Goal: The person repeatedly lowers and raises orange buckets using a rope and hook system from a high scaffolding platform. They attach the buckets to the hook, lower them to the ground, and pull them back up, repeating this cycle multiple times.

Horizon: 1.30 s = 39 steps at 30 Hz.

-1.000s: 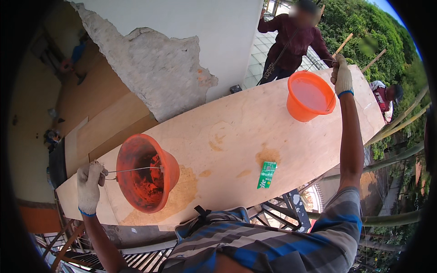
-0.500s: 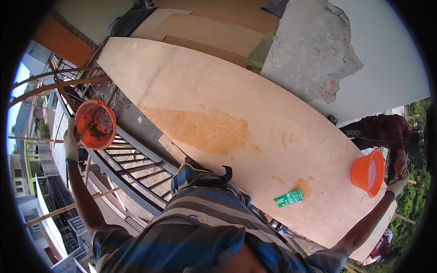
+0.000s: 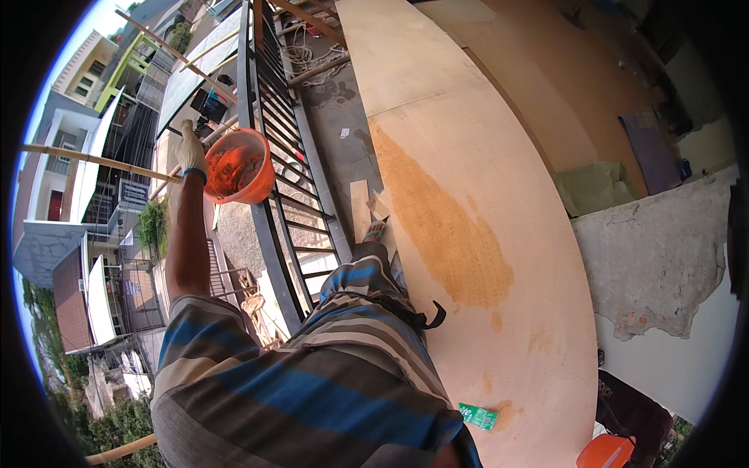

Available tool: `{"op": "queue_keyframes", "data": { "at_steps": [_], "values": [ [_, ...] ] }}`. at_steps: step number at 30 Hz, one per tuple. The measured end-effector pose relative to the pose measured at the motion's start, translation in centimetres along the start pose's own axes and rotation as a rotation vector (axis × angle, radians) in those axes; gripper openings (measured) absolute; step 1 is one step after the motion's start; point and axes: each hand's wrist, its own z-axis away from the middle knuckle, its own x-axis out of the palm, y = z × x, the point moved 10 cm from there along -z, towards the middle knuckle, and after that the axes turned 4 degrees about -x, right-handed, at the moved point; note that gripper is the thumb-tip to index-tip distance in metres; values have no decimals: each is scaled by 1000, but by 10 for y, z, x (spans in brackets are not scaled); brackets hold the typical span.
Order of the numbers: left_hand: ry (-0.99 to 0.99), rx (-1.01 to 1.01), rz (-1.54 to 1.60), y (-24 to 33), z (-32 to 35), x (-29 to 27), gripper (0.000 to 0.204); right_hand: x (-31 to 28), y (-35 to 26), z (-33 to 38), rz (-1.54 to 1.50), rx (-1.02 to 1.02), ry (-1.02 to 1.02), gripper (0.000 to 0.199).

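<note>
My left hand [image 3: 192, 150], in a pale work glove with a blue cuff, is stretched out at the upper left. It grips the edge of an orange bucket [image 3: 264, 181]; the exact finger hold is partly hidden. Reddish wet residue and some grey coat the inside of this bucket, which is tilted toward me beside the black metal railing [image 3: 268, 234]. My right hand is out of view. At the lower right edge a second orange bucket [image 3: 607, 452] shows only in part, close to a person in dark clothing [image 3: 636, 409].
A long pale plywood board [image 3: 468, 140] with a damp tan patch runs along my right. On it lies a green packet [image 3: 477, 416]. My foot [image 3: 375, 231] stands between board and railing, near wood scraps [image 3: 360, 207]. Rope [image 3: 300, 58] lies farther off; bamboo poles [image 3: 101, 160] cross outside.
The view has swung left. My left hand still has the orange bucket, now nearer the railing. My right hand, earlier at the second bucket near the other person, has left the picture.
</note>
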Motion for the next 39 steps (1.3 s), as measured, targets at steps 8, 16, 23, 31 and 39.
{"op": "queue_keyframes", "data": {
  "at_steps": [8,16,23,31,39],
  "values": [
    [-239,-108,58,-38,-24,54,45,15,-107,146,120,-148,15,41],
    [-542,-70,-25,-30,-47,166,49,109,-167,463,108,21,-826,53],
    [-826,-33,-310,-40,-24,220,41,197,-311,760,-220,-89,-1609,35],
    [-909,-27,-272,-41,-19,271,38,234,-543,956,-778,-643,-2019,35],
    [-1097,87,-370,-40,-55,338,34,171,-739,1093,-1348,-978,-2190,56]
  ]
}}
